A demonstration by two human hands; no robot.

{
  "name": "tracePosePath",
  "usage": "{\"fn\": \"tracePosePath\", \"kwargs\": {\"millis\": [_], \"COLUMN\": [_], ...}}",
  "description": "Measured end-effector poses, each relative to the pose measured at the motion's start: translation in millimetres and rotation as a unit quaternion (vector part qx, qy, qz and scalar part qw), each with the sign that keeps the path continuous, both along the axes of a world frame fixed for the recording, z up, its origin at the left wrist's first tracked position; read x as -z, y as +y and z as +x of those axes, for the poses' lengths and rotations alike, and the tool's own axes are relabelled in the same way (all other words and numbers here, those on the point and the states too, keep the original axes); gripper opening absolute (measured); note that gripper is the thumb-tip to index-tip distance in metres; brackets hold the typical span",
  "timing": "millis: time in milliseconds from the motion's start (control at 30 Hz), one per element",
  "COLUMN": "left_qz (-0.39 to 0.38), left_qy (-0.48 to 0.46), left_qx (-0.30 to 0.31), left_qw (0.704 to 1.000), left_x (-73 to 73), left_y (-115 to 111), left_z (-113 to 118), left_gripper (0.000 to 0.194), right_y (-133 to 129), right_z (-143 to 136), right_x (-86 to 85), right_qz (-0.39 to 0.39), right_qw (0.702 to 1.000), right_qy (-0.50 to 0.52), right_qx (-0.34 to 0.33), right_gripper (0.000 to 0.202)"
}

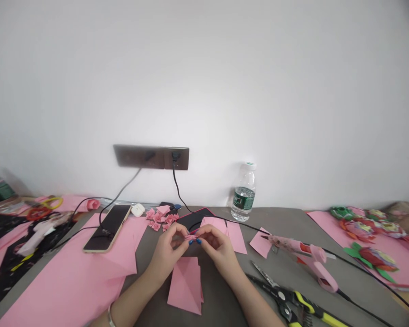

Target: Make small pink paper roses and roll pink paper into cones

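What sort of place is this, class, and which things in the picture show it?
Most likely a craft table, though whether in a home or a workshop I cannot tell. The signs are the cluster of pink paper flowers, the pink glue gun and the scissors.

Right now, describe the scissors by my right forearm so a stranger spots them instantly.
On the grey table, find the right hand. Beside that forearm lie the scissors, nearer the person than the pink glue gun; yellow and black handles set them apart.
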State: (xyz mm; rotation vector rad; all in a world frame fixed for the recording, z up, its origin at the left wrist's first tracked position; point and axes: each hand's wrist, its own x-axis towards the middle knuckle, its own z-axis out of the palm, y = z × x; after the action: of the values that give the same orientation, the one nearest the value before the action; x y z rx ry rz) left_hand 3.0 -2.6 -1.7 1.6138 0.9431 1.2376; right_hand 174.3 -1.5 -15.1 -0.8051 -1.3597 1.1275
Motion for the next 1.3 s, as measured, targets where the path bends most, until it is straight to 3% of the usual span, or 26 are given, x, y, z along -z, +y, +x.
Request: {"fn": "tracePosePath", "kwargs": {"millis": [200, 533, 767, 1067, 1300], "left_qz": [0.005, 0.023, -0.010, -0.064, -0.079], "left_qy": [0.015, 0.045, 0.004, -0.063, -0.065], "left_qx": [-0.003, 0.014, 0.038, 0.016, 0.030], "left_qw": [1.000, 0.999, 0.999, 0.996, 0.994], "left_x": [-5.6, 2.6, 1.6, 1.1, -3.7], "left_y": [-3, -1, -5, -1, 0], "left_z": [1, 4, 6, 10, 9], "left_gripper": [0.008, 0.013, 0.013, 0.032, 0.029], "right_y": [1, 4, 3, 0, 0], "right_z": [-1, -6, -8, -8, -7], "right_x": [2.0, 5.6, 6.8, 0.1, -0.6], "right_qz": [-0.026, -0.073, -0.114, -0.131, -0.120], "right_qw": [0.999, 0.994, 0.988, 0.983, 0.985], "right_qy": [0.021, 0.087, 0.104, 0.119, 0.113], "right_qx": [-0.008, -0.006, -0.017, -0.054, -0.055], "right_gripper": [0.027, 0.033, 0.029, 0.029, 0.028]}}
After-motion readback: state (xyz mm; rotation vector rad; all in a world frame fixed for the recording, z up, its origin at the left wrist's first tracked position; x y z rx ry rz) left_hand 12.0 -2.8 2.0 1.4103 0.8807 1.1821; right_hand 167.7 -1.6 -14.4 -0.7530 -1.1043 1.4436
